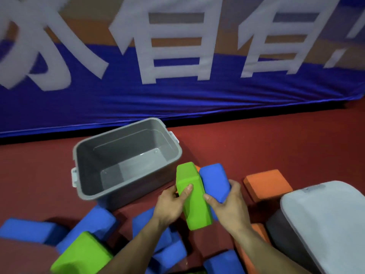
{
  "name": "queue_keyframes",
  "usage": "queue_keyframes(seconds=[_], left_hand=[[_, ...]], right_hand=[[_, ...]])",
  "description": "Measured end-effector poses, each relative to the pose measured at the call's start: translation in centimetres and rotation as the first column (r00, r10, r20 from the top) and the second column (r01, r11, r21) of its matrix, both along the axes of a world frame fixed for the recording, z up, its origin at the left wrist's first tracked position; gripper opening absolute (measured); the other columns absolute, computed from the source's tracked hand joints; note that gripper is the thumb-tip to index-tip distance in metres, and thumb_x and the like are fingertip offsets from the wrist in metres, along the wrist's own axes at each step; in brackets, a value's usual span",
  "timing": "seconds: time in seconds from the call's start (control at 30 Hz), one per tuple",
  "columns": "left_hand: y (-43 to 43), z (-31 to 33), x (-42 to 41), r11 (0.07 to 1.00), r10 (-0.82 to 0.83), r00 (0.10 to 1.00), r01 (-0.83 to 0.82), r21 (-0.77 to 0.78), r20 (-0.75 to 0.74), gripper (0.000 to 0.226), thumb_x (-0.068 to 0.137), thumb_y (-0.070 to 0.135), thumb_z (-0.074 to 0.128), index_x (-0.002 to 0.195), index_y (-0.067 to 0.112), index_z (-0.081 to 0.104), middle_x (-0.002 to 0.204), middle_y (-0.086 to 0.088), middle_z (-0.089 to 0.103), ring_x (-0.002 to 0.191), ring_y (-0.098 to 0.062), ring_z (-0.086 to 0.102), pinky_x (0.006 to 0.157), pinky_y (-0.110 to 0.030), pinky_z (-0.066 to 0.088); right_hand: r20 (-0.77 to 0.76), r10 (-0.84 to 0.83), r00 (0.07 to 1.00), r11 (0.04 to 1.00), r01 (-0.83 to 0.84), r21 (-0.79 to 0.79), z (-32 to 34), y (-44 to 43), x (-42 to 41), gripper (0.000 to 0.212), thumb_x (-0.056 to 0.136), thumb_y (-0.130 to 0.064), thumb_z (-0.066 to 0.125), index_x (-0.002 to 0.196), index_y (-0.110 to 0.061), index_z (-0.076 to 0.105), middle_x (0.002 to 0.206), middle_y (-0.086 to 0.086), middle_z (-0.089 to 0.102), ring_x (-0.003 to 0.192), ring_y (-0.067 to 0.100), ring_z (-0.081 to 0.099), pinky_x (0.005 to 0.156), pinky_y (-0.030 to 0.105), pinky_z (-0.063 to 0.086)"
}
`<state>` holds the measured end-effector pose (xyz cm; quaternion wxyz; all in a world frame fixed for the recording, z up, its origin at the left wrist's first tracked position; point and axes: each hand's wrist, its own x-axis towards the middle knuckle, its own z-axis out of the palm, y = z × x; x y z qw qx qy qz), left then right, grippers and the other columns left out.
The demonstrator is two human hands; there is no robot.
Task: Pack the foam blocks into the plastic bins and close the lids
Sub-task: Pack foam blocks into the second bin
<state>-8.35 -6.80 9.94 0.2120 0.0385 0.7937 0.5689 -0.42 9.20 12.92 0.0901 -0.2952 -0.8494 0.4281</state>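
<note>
Gripping a green foam block [194, 196] with the left hand [173, 204] and a blue foam block [214, 180] with the right hand [227, 202], the person holds both just beside the open grey bin [126, 159].

Open grey bin [126, 159], interior unobstructed from above. Bare red floor [266, 143] beyond and right of it. Near side crowded: blue blocks [88, 224], green block [83, 254], orange block [266, 183] on floor. Lidded second bin [324, 220] blocking the right.
</note>
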Motion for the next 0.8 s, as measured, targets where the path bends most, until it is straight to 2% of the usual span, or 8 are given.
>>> queue_keyframes(seconds=[0.1, 0.23, 0.33, 0.43, 0.5, 0.63, 0.7, 0.8], left_hand=[[-1.6, 4.9, 2.1, 0.984, 0.054, 0.992, -0.072, -0.166, -0.11, 0.056, 0.085, 0.07, 0.049, 0.08, 0.019, 0.072, 0.078, 0.009, 0.074, 0.081, -0.008, 0.069, 0.079, -0.03, 0.052], [-2.8, 9.2, 4.4, 0.957, 0.167, 0.961, -0.212, -0.196, -0.222, 0.075, 0.09, 0.074, 0.028, 0.11, 0.014, 0.069, 0.114, -0.01, 0.072, 0.113, -0.03, 0.064, 0.086, -0.03, 0.044], [-4.0, 11.4, 3.7, 0.934, 0.284, 0.92, -0.329, -0.138, -0.269, 0.092, 0.083, 0.084, 0.016, 0.116, 0.013, 0.064, 0.123, -0.015, 0.068, 0.119, -0.034, 0.059, 0.088, -0.032, 0.042], [-6.3, 12.7, 0.2, 0.906, 0.323, 0.893, -0.388, -0.172, -0.313, 0.075, 0.098, 0.066, 0.024, 0.112, 0.006, 0.068, 0.121, -0.022, 0.067, 0.118, -0.037, 0.058, 0.082, -0.031, 0.037], [-8.5, 12.7, -3.1, 0.89, 0.337, 0.893, -0.405, -0.207, -0.3, 0.074, 0.098, 0.065, 0.029, 0.11, 0.005, 0.07, 0.12, -0.024, 0.067, 0.118, -0.039, 0.058, 0.085, -0.034, 0.04], [-13.4, 10.5, -10.6, 0.858, 0.341, 0.885, -0.431, -0.279, -0.318, 0.076, 0.092, 0.073, 0.03, 0.084, 0.009, 0.069, 0.104, -0.022, 0.071, 0.105, -0.039, 0.063, 0.082, -0.036, 0.044], [-16.1, 8.5, -14.4, 0.853, 0.345, 0.889, -0.431, -0.296, -0.302, 0.077, 0.09, 0.075, 0.03, 0.07, 0.008, 0.063, 0.09, -0.02, 0.07, 0.093, -0.036, 0.065, 0.074, -0.034, 0.041], [-19.8, 5.1, -18.7, 0.835, 0.368, 0.891, -0.442, -0.328, -0.266, 0.074, 0.093, 0.071, 0.033, 0.065, 0.007, 0.059, 0.08, -0.015, 0.065, 0.081, -0.03, 0.059, 0.071, -0.031, 0.036]], right_hand=[[-0.081, 0.033, 0.996, 0.999, -0.033, -0.004, 3.4, -0.7, 1.1, 0.053, 0.082, -0.028, 0.079, 0.122, -0.013, 0.05, 0.117, 0.008, 0.064, 0.108, 0.029, 0.062, 0.075, 0.026, 0.037], [-0.191, 0.032, 0.981, 0.999, -0.036, -0.019, 7.2, -3.3, 1.8, 0.043, 0.085, -0.022, 0.076, 0.119, -0.012, 0.052, 0.117, 0.011, 0.065, 0.107, 0.032, 0.062, 0.08, 0.033, 0.042], [-0.251, 0.037, 0.967, 0.998, -0.049, -0.043, 8.8, -5.6, 0.5, 0.042, 0.084, -0.022, 0.076, 0.118, -0.013, 0.052, 0.117, 0.012, 0.065, 0.105, 0.033, 0.062, 0.082, 0.039, 0.046], [-0.318, 0.083, 0.945, 0.995, -0.095, -0.025, 9.7, -7.7, -3.4, 0.043, 0.084, -0.02, 0.076, 0.119, -0.012, 0.053, 0.116, 0.011, 0.065, 0.105, 0.032, 0.062, 0.085, 0.04, 0.047], [-0.334, 0.11, 0.936, 0.991, -0.128, -0.033, 9.4, -9.5, -6.9, 0.043, 0.084, -0.019, 0.077, 0.119, -0.011, 0.053, 0.118, 0.012, 0.065, 0.107, 0.031, 0.061, 0.089, 0.04, 0.047], [-0.33, 0.141, 0.933, 0.986, -0.161, -0.036, 6.8, -13.4, -14.7, 0.046, 0.083, -0.023, 0.078, 0.119, -0.01, 0.053, 0.119, 0.014, 0.065, 0.109, 0.034, 0.061, 0.092, 0.045, 0.048], [-0.311, 0.165, 0.936, 0.98, -0.192, -0.059, 4.9, -15.9, -18.4, 0.045, 0.084, -0.023, 0.077, 0.118, -0.01, 0.053, 0.116, 0.013, 0.065, 0.106, 0.032, 0.061, 0.087, 0.037, 0.046], [-0.261, 0.194, 0.946, 0.968, -0.228, -0.105, 1.1, -19.6, -22.9, 0.044, 0.085, -0.027, 0.076, 0.119, -0.012, 0.052, 0.117, 0.011, 0.064, 0.107, 0.03, 0.06, 0.083, 0.034, 0.043]])
